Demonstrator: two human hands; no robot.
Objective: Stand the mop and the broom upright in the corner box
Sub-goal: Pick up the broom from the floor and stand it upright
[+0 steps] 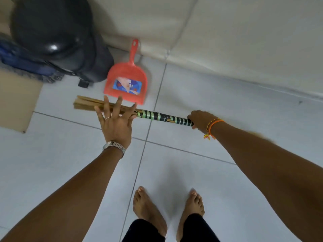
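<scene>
Both arms stretched forward and down, bare to past the elbows. Left hand (114, 122) palm down, fingers (106, 109) spread wide and flat, ring on one finger, metal watch at the wrist. Right hand (201, 120) reaching further right, knuckles up, curled closed around the end of the broom (157, 117) handle, orange and yellow threads tied at the wrist. Two bare feet below, toes pointing forward.

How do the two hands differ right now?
The left hand is open, fingers spread over the broom bristles; the right hand is closed around the handle end. The left wrist has a metal watch, the right an orange thread band. Both are at the same broom, held roughly level above the floor.
</scene>
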